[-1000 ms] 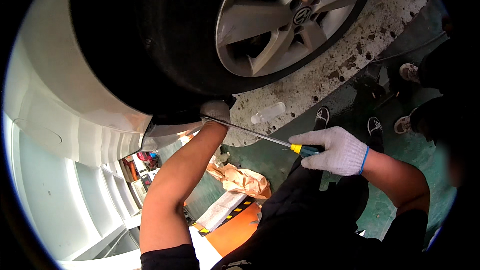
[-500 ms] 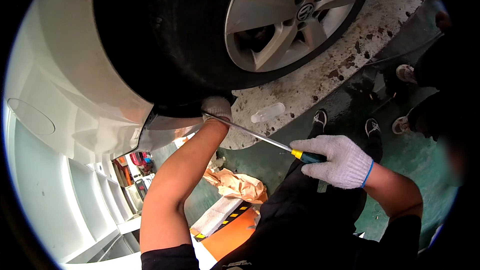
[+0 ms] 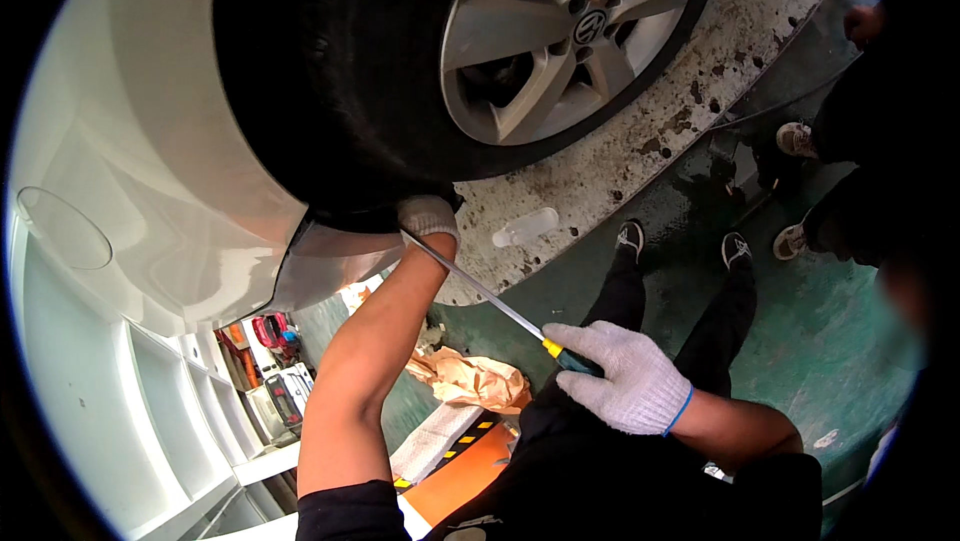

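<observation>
My left hand (image 3: 428,217), in a pale knit glove, reaches into the dark wheel arch behind the tyre (image 3: 360,81), beside a seam in the white car body (image 3: 130,231); its fingers are hidden. My right hand (image 3: 620,381), gloved likewise with a blue cuff, grips the yellow and dark green handle of a long screwdriver (image 3: 575,361). The metal shaft runs up to my left wrist, where its tip is at the arch edge; I cannot tell what it touches. A silver five-spoke rim (image 3: 535,76) sits above.
A clear plastic bottle (image 3: 525,228) lies on a stained pale platform (image 3: 690,101). People in dark trousers (image 3: 840,121) stand at the right on green floor. Crumpled brown paper (image 3: 480,381), an orange board with striped edge (image 3: 460,471) and white shelving (image 3: 150,391) are below and left.
My right hand and the screwdriver handle have moved down and left, so the shaft slants more steeply. My left hand stays at the arch. The view has shifted slightly.
</observation>
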Available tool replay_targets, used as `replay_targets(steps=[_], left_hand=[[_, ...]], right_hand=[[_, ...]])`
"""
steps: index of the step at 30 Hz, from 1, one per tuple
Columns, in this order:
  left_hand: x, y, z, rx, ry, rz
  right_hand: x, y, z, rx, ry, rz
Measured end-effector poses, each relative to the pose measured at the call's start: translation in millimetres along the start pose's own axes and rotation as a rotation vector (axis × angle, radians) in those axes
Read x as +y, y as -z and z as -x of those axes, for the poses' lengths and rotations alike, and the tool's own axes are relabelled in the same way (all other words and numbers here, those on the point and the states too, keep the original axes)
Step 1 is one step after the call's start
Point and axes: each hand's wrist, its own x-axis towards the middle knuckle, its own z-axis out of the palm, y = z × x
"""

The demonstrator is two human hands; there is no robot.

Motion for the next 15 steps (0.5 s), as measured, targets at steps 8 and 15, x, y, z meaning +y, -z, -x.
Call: replay_targets(steps=[8,15], left_hand=[[-2.9,4.6,2.5,0.041,-0.065,-0.050],[-10.0,7.8,12.6,-0.009,-0.072,-0.062]], right_hand=[[-3.1,-6.3,2.2,0.019,-0.015,0.013],[1.0,27.1,-8.7,-0.078,0.067,0.047]])
